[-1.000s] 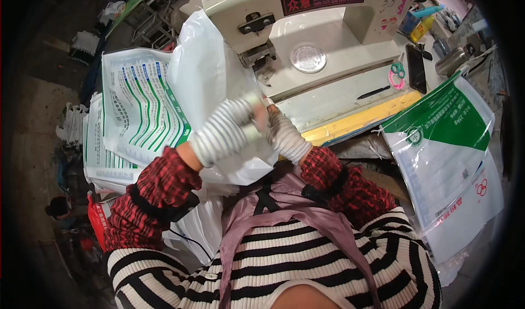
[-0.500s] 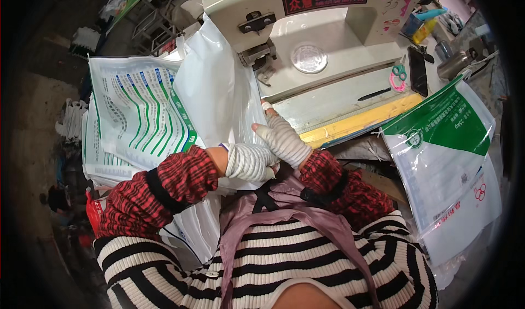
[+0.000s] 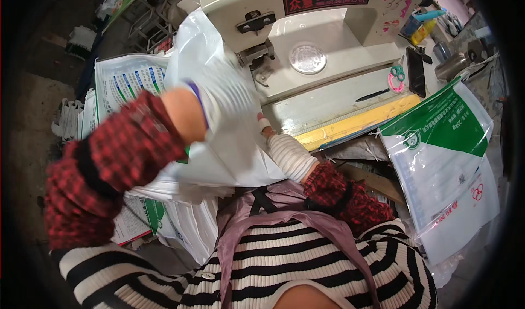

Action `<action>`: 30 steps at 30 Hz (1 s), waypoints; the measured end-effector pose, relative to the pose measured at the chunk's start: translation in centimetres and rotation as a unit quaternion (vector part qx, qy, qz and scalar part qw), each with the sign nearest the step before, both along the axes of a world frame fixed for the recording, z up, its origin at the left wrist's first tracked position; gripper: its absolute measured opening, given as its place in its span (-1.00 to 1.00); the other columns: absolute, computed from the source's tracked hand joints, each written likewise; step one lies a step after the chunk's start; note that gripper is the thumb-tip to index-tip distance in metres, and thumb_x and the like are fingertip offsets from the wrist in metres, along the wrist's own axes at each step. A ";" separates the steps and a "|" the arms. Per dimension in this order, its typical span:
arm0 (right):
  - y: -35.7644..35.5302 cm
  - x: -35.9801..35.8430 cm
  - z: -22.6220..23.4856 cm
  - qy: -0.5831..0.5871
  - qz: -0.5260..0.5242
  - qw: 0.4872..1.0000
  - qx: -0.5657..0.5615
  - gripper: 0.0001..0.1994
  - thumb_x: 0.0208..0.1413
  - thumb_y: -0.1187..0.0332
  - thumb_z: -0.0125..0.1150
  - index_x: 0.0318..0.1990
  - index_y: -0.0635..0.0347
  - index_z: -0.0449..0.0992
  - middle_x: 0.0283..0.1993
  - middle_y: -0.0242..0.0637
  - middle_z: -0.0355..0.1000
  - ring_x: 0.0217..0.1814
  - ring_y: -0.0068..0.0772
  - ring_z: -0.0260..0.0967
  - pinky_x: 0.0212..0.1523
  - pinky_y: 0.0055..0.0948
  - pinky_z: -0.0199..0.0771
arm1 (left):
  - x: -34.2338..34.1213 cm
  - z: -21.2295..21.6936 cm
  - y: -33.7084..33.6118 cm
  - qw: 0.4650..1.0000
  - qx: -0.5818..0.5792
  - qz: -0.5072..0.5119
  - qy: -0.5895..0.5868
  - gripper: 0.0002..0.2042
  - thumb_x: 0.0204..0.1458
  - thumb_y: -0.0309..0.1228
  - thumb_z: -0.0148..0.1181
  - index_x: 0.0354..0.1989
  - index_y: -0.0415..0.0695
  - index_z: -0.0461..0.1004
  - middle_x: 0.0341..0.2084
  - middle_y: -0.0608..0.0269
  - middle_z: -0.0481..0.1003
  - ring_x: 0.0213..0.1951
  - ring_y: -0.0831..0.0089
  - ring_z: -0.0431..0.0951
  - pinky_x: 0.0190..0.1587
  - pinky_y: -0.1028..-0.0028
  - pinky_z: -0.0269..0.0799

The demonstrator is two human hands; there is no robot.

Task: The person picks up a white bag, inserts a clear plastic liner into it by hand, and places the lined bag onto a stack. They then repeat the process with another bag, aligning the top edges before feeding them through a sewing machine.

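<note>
A white plastic bag [image 3: 188, 57] stretches from the sewing machine's needle area down toward my lap. My left hand [image 3: 232, 98], in a pale striped glove, lies over the bag's upper part; it is smeared by motion, and its fingers cannot be made out. At the bag's right edge is my right hand [image 3: 285, 149], in the same kind of glove with bare fingertips. It seems closed on that edge, its other fingers partly hidden. The sewing machine [image 3: 322, 30] stands just beyond, its needle head close to the bag's right edge.
Printed green-and-white bags [image 3: 123, 79] lie stacked at the left, beneath the white one. Another printed bag [image 3: 437, 167] hangs at the right. A yellow strip [image 3: 355, 123] edges the machine table, which holds a pen [image 3: 373, 94], small scissors [image 3: 397, 74] and a phone [image 3: 415, 71].
My left hand has moved up and away from my body, across the bag, with the left elbow swinging outward. The bag's top has shifted a little left. My right hand has moved slightly down.
</note>
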State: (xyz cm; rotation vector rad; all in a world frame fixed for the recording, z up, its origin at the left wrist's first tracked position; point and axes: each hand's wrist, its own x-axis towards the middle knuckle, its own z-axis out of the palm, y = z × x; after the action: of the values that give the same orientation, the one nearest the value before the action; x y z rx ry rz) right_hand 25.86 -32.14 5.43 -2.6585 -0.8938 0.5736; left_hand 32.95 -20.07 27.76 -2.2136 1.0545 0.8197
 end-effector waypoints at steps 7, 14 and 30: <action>3.1 2.9 4.8 0.037 -0.127 0.990 0.051 -0.39 0.07 0.43 -0.14 0.34 0.18 -0.04 -0.34 0.05 0.50 -0.28 0.03 0.49 -0.24 -0.12 0.46 | -5.8 -5.2 4.0 0.965 -0.182 -0.079 0.169 -0.83 -0.03 -0.34 0.09 -0.47 -0.17 0.53 -0.54 0.09 0.49 -0.43 0.15 0.49 -0.30 0.29 0.41; 3.8 7.4 1.9 0.070 -0.128 0.985 0.095 -0.36 0.05 0.39 -0.03 0.33 0.25 -0.02 -0.21 0.19 0.46 -0.13 0.13 0.44 -0.11 -0.16 0.43 | -11.0 -15.8 3.7 0.737 -0.395 0.415 0.359 -0.80 0.02 -0.29 0.21 -0.44 -0.18 0.51 -0.55 0.29 0.47 -0.45 0.52 0.45 -0.36 0.52 0.37; -1.1 -3.7 -0.2 0.566 -0.161 0.528 0.613 -0.53 -0.08 0.39 0.34 0.04 0.29 0.42 -0.08 -0.33 0.47 -0.03 -0.53 0.34 0.07 -0.52 0.27 | -6.2 -15.4 8.0 0.900 -0.141 0.410 -0.039 -0.53 0.04 -0.26 0.02 0.10 -0.28 0.27 -0.05 -0.23 0.37 0.05 -0.10 0.34 0.10 0.21 0.28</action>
State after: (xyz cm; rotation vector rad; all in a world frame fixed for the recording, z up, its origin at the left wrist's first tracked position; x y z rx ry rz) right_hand 22.19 -33.24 5.21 -0.7133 -0.1221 0.8728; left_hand 26.71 -12.10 12.32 -2.9536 0.1483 0.9286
